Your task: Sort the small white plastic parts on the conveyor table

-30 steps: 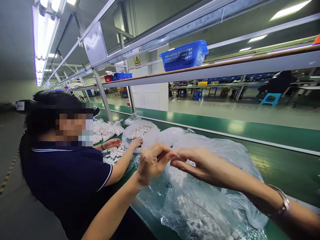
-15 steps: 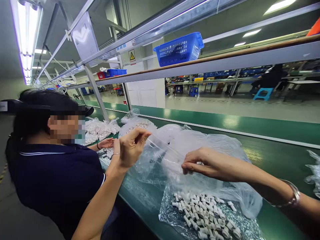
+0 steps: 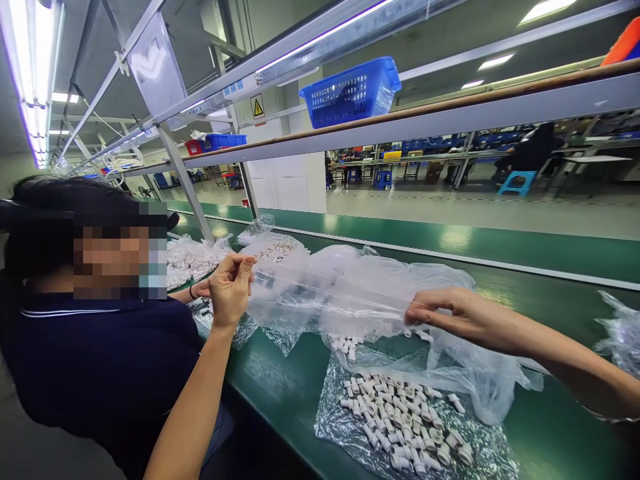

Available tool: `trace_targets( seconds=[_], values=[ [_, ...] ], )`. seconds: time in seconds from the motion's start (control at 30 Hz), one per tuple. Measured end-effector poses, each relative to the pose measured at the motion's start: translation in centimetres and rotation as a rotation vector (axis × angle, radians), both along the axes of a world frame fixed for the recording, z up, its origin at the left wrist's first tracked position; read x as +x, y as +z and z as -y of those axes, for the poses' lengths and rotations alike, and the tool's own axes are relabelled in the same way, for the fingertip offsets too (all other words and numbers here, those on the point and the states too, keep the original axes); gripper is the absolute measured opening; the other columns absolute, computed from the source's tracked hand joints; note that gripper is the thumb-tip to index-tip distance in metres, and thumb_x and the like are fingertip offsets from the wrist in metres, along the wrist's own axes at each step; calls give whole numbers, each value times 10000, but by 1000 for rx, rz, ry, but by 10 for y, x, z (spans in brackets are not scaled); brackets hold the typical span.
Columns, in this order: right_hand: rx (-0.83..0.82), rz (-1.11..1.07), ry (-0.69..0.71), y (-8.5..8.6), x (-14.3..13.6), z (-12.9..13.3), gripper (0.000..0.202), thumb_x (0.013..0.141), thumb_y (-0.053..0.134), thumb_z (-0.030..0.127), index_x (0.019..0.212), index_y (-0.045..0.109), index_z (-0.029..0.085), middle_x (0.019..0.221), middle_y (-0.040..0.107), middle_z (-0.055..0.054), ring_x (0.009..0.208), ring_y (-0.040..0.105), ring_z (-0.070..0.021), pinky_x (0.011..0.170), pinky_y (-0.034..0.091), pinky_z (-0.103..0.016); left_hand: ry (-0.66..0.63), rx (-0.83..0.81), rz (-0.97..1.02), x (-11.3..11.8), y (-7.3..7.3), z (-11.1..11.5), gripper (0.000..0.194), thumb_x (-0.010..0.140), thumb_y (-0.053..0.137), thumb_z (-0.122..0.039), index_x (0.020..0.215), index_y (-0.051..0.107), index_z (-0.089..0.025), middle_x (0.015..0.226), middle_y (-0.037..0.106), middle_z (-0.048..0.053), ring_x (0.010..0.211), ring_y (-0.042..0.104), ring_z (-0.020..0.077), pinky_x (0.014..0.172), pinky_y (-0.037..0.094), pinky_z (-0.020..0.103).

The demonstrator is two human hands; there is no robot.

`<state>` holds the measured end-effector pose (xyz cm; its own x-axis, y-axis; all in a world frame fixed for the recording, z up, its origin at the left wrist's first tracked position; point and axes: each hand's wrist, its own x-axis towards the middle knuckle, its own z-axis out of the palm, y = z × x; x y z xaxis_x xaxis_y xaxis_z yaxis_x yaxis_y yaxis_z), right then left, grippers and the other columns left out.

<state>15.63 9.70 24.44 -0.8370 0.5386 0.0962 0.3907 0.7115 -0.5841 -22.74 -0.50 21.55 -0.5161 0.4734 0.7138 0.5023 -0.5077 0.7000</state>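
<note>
My left hand [image 3: 233, 287] pinches one edge of a clear plastic bag [image 3: 325, 300], raised over the table. My right hand [image 3: 435, 313] grips the same bag farther right, so the film is stretched between both hands. Below, many small white plastic fittings [image 3: 395, 413] lie in a pile on a crinkled clear sheet [image 3: 335, 413]. More white fittings [image 3: 350, 347] show behind the film. Large translucent bags [image 3: 400, 273] rest behind my hands, and one at the back left [image 3: 277, 250] contains small pieces.
A person in a dark shirt [image 3: 100, 373] sits close on the left, a hand near another heap of pieces [image 3: 195, 260]. Crumpled plastic [image 3: 620, 333] lies at the right on the green table [image 3: 270, 380]. Overhead, a shelf holds a blue basket [image 3: 350, 93].
My left hand has moved left and my right hand right, pulling the plastic wider between them. White fittings behind the film have come into view.
</note>
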Motion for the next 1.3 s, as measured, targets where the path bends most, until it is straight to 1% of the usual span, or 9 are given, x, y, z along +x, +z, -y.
trace_targets(
  seconds=[0.17,0.3,0.4,0.5,0.6,0.7,0.8,0.97,1.3],
  values=[
    [29,-337,-169,-2,-4,6,349,955,513,535,953,671,224,963,699,-65,913,654,-227,769,519,-309,-17,-61,228,-1,-33,13,327,841,683,-479,817,608,-162,510,463,-89,325,371,30,305,266,125],
    [-119,-579,-184,-5,-31,33,326,963,509,525,874,539,212,674,619,2,548,598,-135,512,499,-239,65,-224,263,-9,-53,47,352,824,670,-509,813,607,-163,543,473,-75,364,384,47,334,285,144],
    [-137,-575,-218,-16,-57,62,301,973,501,505,893,498,215,568,564,50,393,507,-89,355,375,-177,363,-341,75,-8,-62,88,347,814,682,-483,952,644,-167,768,619,6,578,553,115,503,449,199],
    [-218,-516,-149,-36,-84,97,268,985,487,473,925,497,212,602,598,42,411,561,-93,352,387,-161,691,-305,-123,24,-76,136,363,841,669,-436,1093,624,-178,992,646,69,775,608,179,710,521,289],
    [-422,-482,-31,-58,-113,133,247,991,472,456,921,472,219,633,591,44,453,603,-110,364,410,-167,437,-296,-69,84,-100,172,262,911,592,-423,1037,626,-196,916,652,46,738,634,157,682,535,256],
    [-465,-419,102,-72,-134,164,228,1001,459,420,906,488,215,674,606,25,531,610,-113,461,459,-191,-11,-330,66,135,-119,185,569,836,590,-657,1206,558,-226,1090,660,81,838,684,191,728,575,285],
    [-411,-384,181,-73,-143,180,187,1003,477,373,931,528,209,784,643,0,658,617,-118,585,480,-210,-214,-330,244,153,-125,185,799,731,668,-711,1342,433,-252,1257,635,117,1125,644,267,916,560,343],
    [-357,-377,220,-64,-147,177,91,983,528,294,965,561,211,859,635,12,754,603,-114,677,465,-208,-245,-380,372,135,-118,185,443,927,588,-453,1297,522,-218,1257,657,131,1105,667,235,962,540,317],
    [-226,-351,151,-88,-158,163,235,918,643,307,1126,563,231,953,639,-10,842,617,-154,742,482,-257,-48,-169,30,108,-128,164,175,956,530,-242,997,700,-246,920,654,34,865,653,161,767,529,230]
  ],
)
